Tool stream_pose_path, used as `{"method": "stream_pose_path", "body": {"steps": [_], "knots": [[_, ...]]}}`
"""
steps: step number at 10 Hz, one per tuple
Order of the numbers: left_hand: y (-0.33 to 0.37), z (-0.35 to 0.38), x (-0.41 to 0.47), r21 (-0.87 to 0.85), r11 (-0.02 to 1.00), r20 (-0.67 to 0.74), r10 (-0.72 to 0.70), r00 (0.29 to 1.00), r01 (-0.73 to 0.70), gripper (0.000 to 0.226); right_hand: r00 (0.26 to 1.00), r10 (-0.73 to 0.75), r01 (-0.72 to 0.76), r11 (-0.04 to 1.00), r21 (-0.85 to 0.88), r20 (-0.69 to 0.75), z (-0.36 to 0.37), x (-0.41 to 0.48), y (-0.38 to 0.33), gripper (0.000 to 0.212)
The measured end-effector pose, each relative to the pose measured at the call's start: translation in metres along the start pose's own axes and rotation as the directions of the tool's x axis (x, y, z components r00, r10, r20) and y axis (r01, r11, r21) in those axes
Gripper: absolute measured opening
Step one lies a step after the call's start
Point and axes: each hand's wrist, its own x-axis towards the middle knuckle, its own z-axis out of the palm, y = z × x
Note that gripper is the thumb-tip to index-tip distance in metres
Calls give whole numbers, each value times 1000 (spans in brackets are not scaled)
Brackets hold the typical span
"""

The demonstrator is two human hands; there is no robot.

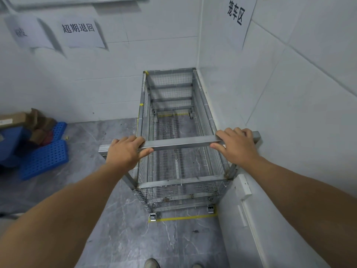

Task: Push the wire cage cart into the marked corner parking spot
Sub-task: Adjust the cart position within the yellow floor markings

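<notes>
Head cam: the wire cage cart (173, 132) sits in the corner, far end against the back wall, right side along the side wall, near wheels at the yellow floor tape (183, 218). Empty steel frame and mesh, so probably light, stiff, rolls easy (casters may wander). Best hold is the handle bar (179, 145): left hand (125, 151) and right hand (236, 147) are both wrapped round it. Long axis points straight away into the corner.

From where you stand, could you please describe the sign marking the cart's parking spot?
Find the room corner where the wire cage cart stands. On the right-hand wall above it hangs a white paper sign. Unlike the two signs on the far wall, its three black characters run vertically.
</notes>
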Motion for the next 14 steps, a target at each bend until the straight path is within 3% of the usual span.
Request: {"method": "stream_pose_path", "body": {"steps": [2,4,8,11,12,14], "knots": [[11,3,9,70,997,-15,14,1000,-13,59,999,24,-24,1000,-2,35,-3,3,14,59],[11,0,6,52,999,13,-8,1000,7,60,999,-7,5,999,37,48,-9,4,12,51],[12,-5,6,62,998,83,-1,997,-4,62,1000,11,-12,1000,24,21,-6,-3,10,56],[14,-17,-2,-34,998,183,-43,982,50,70,993,8,-17,997,71,117,-15,-6,2,45],[19,-28,-8,-67,996,194,-45,980,59,75,983,0,-12,998,63,184,-24,-6,2,51],[38,-59,-22,-139,989,118,-43,992,59,72,995,1,-13,993,120,103,-53,-18,-19,59]]}}
